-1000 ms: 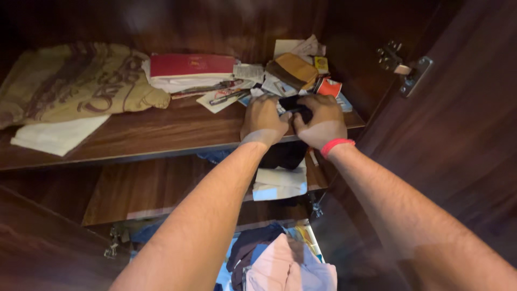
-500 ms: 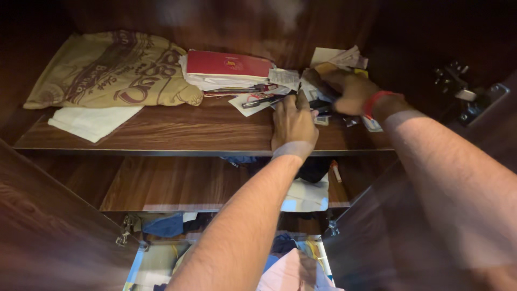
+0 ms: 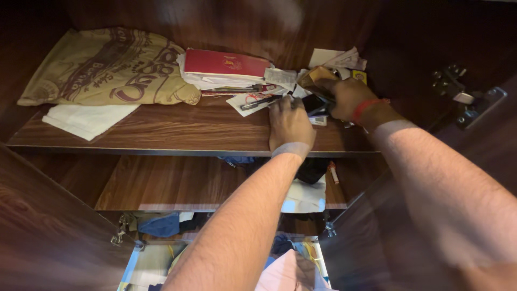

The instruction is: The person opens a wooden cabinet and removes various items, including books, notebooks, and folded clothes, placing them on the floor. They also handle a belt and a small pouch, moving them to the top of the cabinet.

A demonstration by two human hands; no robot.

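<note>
Head view: left hand [image 3: 291, 125] lies palm down on the top wooden shelf [image 3: 177, 129], fingers bent, tips at a small black object [image 3: 311, 102]; if it really grips it, cannot tell. Right hand [image 3: 344, 96], w/ red wristband [image 3: 367, 106], is curled closed around the same black object from the right side, in the pile of papers [image 3: 328, 64]. A pen [image 3: 260, 101] lies just left of the hands. Further left: red booklet [image 3: 226, 62] on a paper stack, tan printed cloth bag [image 3: 107, 67].
</note>
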